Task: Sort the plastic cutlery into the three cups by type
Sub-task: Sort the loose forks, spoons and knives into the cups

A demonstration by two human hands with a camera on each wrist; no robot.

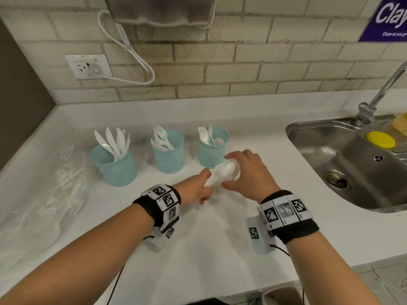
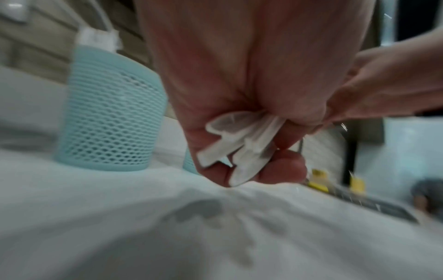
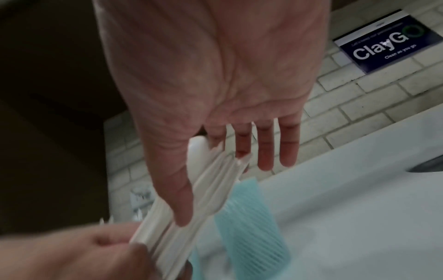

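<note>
Three teal mesh cups stand in a row at the back of the white counter: the left cup (image 1: 114, 166) holds knives, the middle cup (image 1: 168, 155) forks, the right cup (image 1: 211, 153) spoons. Both hands hold one bundle of white plastic spoons (image 1: 223, 172) just in front of the right cup. My left hand (image 1: 206, 184) grips the handle ends, with its fingers curled round them (image 2: 239, 151). My right hand (image 1: 231, 170) pinches the bowl end between thumb and fingers. In the right wrist view its thumb lies along the spoon handles (image 3: 210, 187) and its other fingers are straight.
A steel sink (image 1: 295, 137) with a tap (image 1: 374, 100) and a yellow disc (image 1: 380, 139) lies to the right. Crumpled clear plastic wrap (image 1: 55, 183) lies on the counter's left side. A wall socket (image 1: 88, 66) with a white cable is above the cups.
</note>
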